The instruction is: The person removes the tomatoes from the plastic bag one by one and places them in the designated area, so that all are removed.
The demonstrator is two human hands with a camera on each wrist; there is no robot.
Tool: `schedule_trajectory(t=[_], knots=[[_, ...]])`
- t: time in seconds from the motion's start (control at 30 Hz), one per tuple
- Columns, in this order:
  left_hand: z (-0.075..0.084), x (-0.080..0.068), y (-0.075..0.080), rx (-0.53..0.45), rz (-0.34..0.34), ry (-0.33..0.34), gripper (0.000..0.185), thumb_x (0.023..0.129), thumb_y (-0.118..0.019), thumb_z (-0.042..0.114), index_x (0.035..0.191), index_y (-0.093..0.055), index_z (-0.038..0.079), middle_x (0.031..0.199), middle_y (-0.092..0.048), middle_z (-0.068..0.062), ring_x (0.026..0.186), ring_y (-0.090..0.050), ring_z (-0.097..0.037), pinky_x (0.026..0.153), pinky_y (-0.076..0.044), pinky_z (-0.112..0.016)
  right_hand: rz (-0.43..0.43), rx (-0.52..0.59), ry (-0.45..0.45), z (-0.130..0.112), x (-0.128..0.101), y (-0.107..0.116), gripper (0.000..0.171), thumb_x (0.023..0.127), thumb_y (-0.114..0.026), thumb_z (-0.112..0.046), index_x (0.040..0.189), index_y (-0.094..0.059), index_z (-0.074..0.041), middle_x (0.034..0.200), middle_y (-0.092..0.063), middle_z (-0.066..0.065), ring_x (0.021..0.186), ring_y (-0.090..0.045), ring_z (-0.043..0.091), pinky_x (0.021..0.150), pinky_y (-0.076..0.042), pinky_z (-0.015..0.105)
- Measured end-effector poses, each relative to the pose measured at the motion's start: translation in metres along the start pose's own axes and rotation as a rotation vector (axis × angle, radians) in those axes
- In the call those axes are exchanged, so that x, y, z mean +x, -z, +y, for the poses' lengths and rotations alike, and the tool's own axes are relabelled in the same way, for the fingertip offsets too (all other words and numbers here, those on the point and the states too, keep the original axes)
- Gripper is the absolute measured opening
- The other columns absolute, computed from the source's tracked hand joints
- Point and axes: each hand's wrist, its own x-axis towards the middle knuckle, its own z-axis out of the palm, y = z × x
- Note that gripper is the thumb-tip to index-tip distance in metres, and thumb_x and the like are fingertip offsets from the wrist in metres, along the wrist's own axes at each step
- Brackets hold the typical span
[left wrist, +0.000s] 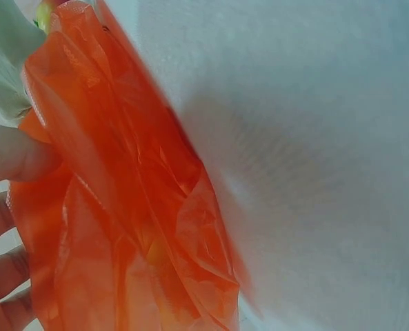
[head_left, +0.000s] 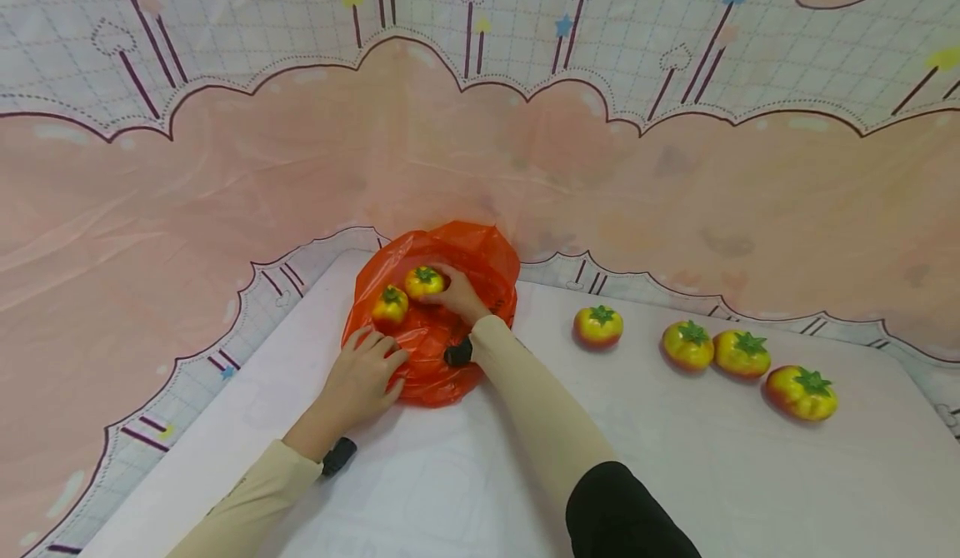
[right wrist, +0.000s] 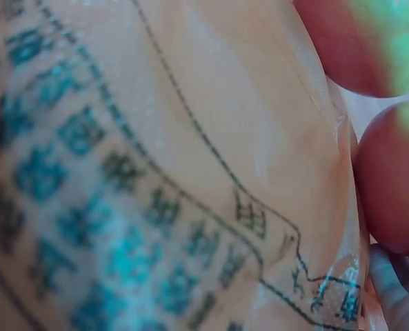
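Observation:
An orange-red plastic bag (head_left: 438, 346) lies spread on the table with its mouth facing up. My left hand (head_left: 358, 381) grips the bag's near-left edge; in the left wrist view the thumb (left wrist: 25, 157) lies over the plastic and the other fingers are behind the edge. My right hand (head_left: 459, 298) reaches over the bag and holds a yellow-and-red tomato (head_left: 424, 281) with a green leafy top. A second tomato (head_left: 390, 306) sits beside it, within the bag's outline. The right wrist view shows both tomatoes past a fold of printed plastic, with fingertips (right wrist: 390, 286) under the lower one.
To the right on the white table (head_left: 570, 441) stand one lone tomato (head_left: 598, 327), a touching pair of tomatoes (head_left: 687, 346) and another tomato (head_left: 801, 393) farther right. A peach-coloured patterned cloth (head_left: 450, 158) rises behind the table's back edge.

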Motion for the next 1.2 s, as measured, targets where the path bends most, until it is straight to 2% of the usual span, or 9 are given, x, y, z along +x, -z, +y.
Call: schedule_trajectory(t=[0.4, 0.6, 0.87, 1.07, 1.2], knots=[[0.002, 0.0, 0.002, -0.003, -0.035, 0.016, 0.029, 0.072, -0.077, 0.022, 0.097, -0.069, 0.01, 0.094, -0.064, -0.008, 0.095, -0.055, -0.027, 0.099, -0.041, -0.052, 0.019, 0.005, -0.115, -0.003, -0.006, 0.008, 0.068, 0.079, -0.075, -0.028, 0.138, -0.042, -0.016, 0.139, -0.047, 0.006, 0.125, -0.046, 0.026, 0.108, -0.039, 0.043], [0.002, 0.001, 0.003, -0.001, -0.048, 0.026, 0.032, 0.072, -0.078, 0.023, 0.1, -0.069, 0.01, 0.098, -0.065, -0.01, 0.097, -0.056, -0.028, 0.1, -0.041, -0.052, 0.019, -0.009, -0.112, -0.013, -0.009, 0.013, 0.068, 0.079, -0.075, -0.03, 0.136, -0.044, -0.01, 0.136, -0.049, 0.008, 0.122, -0.048, 0.025, 0.108, -0.04, 0.041], [0.003, 0.001, 0.004, -0.01, -0.065, 0.03, 0.031, 0.073, -0.077, 0.022, 0.1, -0.069, 0.01, 0.097, -0.065, -0.01, 0.098, -0.055, -0.028, 0.101, -0.04, -0.053, 0.005, -0.038, -0.136, -0.022, -0.012, 0.019, 0.067, 0.079, -0.075, -0.031, 0.134, -0.044, -0.009, 0.136, -0.049, 0.009, 0.121, -0.049, 0.025, 0.106, -0.042, 0.039], [0.003, 0.002, 0.005, -0.016, -0.067, 0.028, 0.032, 0.073, -0.077, 0.022, 0.101, -0.069, 0.01, 0.1, -0.066, -0.011, 0.099, -0.055, -0.029, 0.101, -0.04, -0.053, -0.005, -0.097, -0.104, -0.026, -0.019, 0.025, 0.066, 0.079, -0.074, -0.033, 0.134, -0.045, -0.009, 0.136, -0.049, 0.008, 0.12, -0.05, 0.025, 0.104, -0.044, 0.039], [0.004, 0.002, 0.005, -0.015, -0.089, 0.041, 0.035, 0.073, -0.077, 0.023, 0.104, -0.068, 0.01, 0.103, -0.066, -0.012, 0.101, -0.055, -0.029, 0.102, -0.039, -0.054, -0.029, -0.081, -0.085, -0.027, -0.025, 0.029, 0.063, 0.081, -0.073, -0.03, 0.134, -0.047, -0.007, 0.137, -0.05, 0.009, 0.121, -0.05, 0.025, 0.104, -0.044, 0.039]])
